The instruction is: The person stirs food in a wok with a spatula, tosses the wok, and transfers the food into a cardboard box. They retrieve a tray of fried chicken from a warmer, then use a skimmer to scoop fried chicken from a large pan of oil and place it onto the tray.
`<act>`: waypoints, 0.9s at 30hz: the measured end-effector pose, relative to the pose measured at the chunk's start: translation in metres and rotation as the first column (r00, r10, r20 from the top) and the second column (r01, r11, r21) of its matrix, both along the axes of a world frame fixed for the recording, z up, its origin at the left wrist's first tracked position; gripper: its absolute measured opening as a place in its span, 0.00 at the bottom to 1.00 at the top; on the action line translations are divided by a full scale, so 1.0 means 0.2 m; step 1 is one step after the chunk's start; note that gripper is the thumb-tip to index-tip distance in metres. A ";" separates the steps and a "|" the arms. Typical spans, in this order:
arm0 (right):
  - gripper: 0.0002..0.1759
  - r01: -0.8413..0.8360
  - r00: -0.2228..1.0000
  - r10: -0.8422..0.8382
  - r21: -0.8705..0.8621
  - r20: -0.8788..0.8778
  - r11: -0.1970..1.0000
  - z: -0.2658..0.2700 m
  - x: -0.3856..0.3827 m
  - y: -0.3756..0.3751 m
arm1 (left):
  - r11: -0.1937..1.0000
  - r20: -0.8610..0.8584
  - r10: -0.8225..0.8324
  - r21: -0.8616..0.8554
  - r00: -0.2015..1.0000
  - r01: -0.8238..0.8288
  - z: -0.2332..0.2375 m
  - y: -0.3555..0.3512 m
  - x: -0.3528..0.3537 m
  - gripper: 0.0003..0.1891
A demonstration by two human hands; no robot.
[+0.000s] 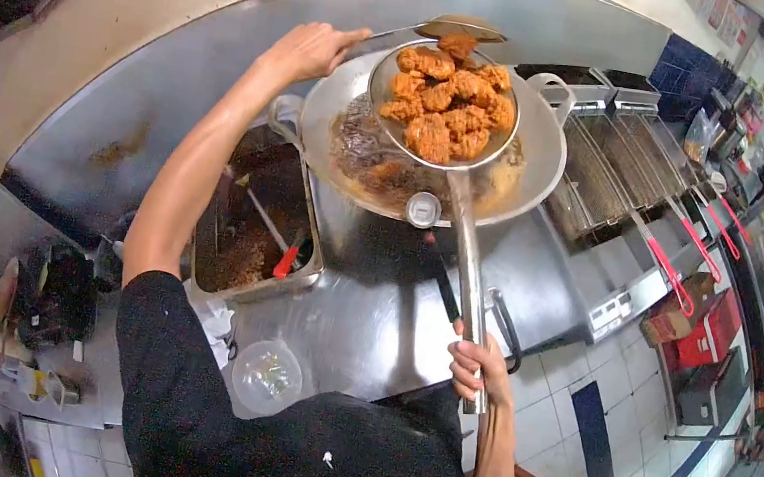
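Note:
My right hand (480, 364) is wrapped round the long metal handle of a large strainer (465, 242). Its round basket, heaped with golden-brown fried chicken pieces (429, 135), is over the wide wok (547, 170). Dark oil (366, 150) bubbles in the wok. Beyond the basket, my left hand (312, 50) is closed on the thin handle of a smaller skimmer (462, 30), index finger stretched along it. The skimmer's head is at the far side of the chicken, touching or very near the top piece. A round dial thermometer (423, 209) sits at the wok's near rim.
Left of the wok is a deep metal tray (307, 277) holding dark crumbs and a red-handled tool (285, 261). A clear plastic tub (268, 376) stands near my body. To the right, fryer baskets (595, 173) have pink-red handles jutting out. A steel wall rises behind.

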State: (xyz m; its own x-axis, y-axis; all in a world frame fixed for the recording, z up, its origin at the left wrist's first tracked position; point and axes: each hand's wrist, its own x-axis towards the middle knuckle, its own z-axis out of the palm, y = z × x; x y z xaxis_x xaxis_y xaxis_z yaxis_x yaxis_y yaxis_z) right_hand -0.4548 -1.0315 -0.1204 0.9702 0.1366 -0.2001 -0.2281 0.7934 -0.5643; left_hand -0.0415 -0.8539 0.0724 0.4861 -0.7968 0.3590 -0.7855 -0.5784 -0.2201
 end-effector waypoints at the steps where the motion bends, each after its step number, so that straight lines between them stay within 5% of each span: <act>1: 0.11 -0.009 1.000 0.009 0.004 0.005 1.000 0.00 -0.01 -0.01 | 0.999 -0.015 0.031 -0.009 0.999 -0.031 0.00 0.03 0.00 0.23; 6: 0.14 0.008 1.000 -0.008 0.033 0.000 0.999 -0.07 -0.01 -0.02 | 0.982 -0.010 0.015 -0.188 1.000 -0.016 -0.04 0.21 -0.09 0.20; 9: 0.13 -0.033 0.999 0.030 0.105 0.034 0.994 -0.10 -0.02 -0.05 | 0.928 -0.147 0.150 -0.320 0.978 -0.191 -0.10 0.36 -0.33 0.19; 11: 0.13 -0.034 0.999 0.031 0.121 0.023 0.992 -0.10 -0.02 -0.06 | 0.798 -0.203 0.086 -0.572 0.975 -0.189 -0.20 0.50 -0.52 0.19; 13: 0.13 0.002 1.000 -0.003 0.147 0.004 0.989 -0.14 -0.03 -0.06 | 0.661 -0.375 0.133 -0.656 0.917 -0.365 -0.38 0.68 -0.75 0.19; 14: 0.13 0.006 1.000 -0.006 0.101 0.001 0.995 -0.12 -0.03 -0.05 | 0.557 -0.609 0.143 -0.602 0.780 -0.572 -0.42 0.73 -0.93 0.20; 17: 0.13 -0.019 0.999 0.009 0.196 0.050 0.980 -0.16 -0.03 -0.06 | 0.267 -0.814 -0.034 -0.566 0.579 -0.780 -0.70 0.87 -1.28 0.22; 20: 0.09 -0.050 0.996 0.027 0.291 0.082 0.955 -0.16 -0.04 -0.06 | 0.111 -0.854 -0.090 -0.520 0.513 -0.847 -1.11 1.00 -1.44 0.19; 22: 0.12 -0.047 0.997 0.037 0.141 0.074 0.989 -0.15 -0.03 -0.07 | -0.055 -0.927 -0.212 -0.303 0.308 -0.951 -1.28 1.04 -1.45 0.16; 27: 0.11 -0.080 0.996 0.076 0.089 0.049 0.993 -0.18 -0.06 -0.12 | -0.124 -0.848 -0.451 -0.248 0.278 -0.961 -1.56 1.17 -1.30 0.14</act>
